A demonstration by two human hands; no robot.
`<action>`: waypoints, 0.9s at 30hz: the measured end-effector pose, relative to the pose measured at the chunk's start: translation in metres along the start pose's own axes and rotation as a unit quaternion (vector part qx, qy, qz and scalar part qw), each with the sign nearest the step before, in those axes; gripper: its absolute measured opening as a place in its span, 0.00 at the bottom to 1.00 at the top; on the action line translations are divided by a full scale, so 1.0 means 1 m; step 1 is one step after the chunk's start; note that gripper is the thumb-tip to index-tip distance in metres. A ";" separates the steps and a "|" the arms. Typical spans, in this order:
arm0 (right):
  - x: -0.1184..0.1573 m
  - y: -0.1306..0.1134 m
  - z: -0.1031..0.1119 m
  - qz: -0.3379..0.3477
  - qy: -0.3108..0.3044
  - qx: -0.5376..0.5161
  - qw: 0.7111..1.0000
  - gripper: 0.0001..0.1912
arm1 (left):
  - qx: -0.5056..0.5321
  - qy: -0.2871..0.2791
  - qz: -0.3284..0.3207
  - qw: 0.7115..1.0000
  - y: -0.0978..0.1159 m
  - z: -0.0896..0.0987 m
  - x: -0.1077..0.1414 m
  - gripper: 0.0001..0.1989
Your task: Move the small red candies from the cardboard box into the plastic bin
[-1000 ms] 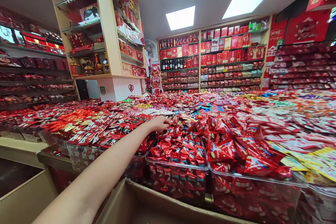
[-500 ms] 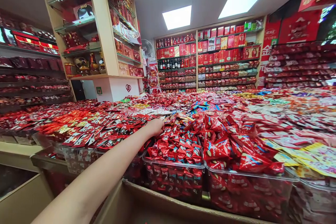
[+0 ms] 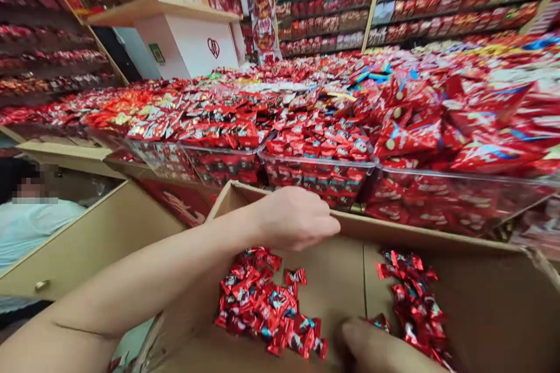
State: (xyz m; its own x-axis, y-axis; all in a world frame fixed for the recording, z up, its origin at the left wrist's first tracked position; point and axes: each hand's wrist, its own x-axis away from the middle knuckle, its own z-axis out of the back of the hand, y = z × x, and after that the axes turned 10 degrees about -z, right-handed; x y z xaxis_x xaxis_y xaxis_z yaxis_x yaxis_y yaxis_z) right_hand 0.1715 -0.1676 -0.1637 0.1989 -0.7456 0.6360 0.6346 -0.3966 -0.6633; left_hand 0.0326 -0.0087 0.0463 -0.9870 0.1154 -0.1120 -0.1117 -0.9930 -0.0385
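My left hand hangs over the cardboard box near its far wall, fingers curled into a fist. What the fist holds, if anything, is hidden. Inside the box, red-wrapped candies lie in a loose heap below my left forearm. A second group of the same candies is on the right side. Low in the box my right hand is at the edge of that right group, blurred and partly cut off by the frame, its fingers mostly hidden.
Beyond the box stand clear plastic bins heaped with red-wrapped sweets. Larger red packets fill the bin to the right. At the left, a person bends behind a wooden panel. Stocked shelves line the back.
My left hand has come back from the candy bin to above the cardboard box. The view has tilted down, bringing the box's inside, the candies and my right hand into sight.
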 end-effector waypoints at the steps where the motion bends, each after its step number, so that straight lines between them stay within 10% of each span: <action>1: -0.001 0.001 0.001 0.002 -0.001 -0.003 1.000 0.12 | 0.016 -0.035 -0.012 0.999 0.009 -0.011 0.003 0.13; 8: 0.006 -0.040 0.045 0.075 -0.004 -0.179 0.981 0.09 | 0.205 -0.056 0.150 0.966 0.013 -0.057 0.009 0.15; 17: 0.036 -0.070 0.066 0.093 0.028 -0.472 0.876 0.15 | 0.439 -0.101 0.189 0.873 0.016 -0.054 0.005 0.26; 27: 0.027 -0.070 0.061 0.065 0.029 -0.452 0.889 0.20 | 0.407 0.009 0.236 0.883 0.018 -0.041 0.007 0.15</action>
State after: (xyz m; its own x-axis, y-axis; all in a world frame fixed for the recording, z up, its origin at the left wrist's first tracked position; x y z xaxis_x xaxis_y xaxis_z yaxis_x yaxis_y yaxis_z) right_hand 0.1781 -0.1274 -0.0756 0.1719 -0.8324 0.5268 -0.2558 -0.5541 -0.7922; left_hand 0.0282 -0.0246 0.0039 -0.9447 -0.3225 0.0592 0.2580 -0.6198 0.7411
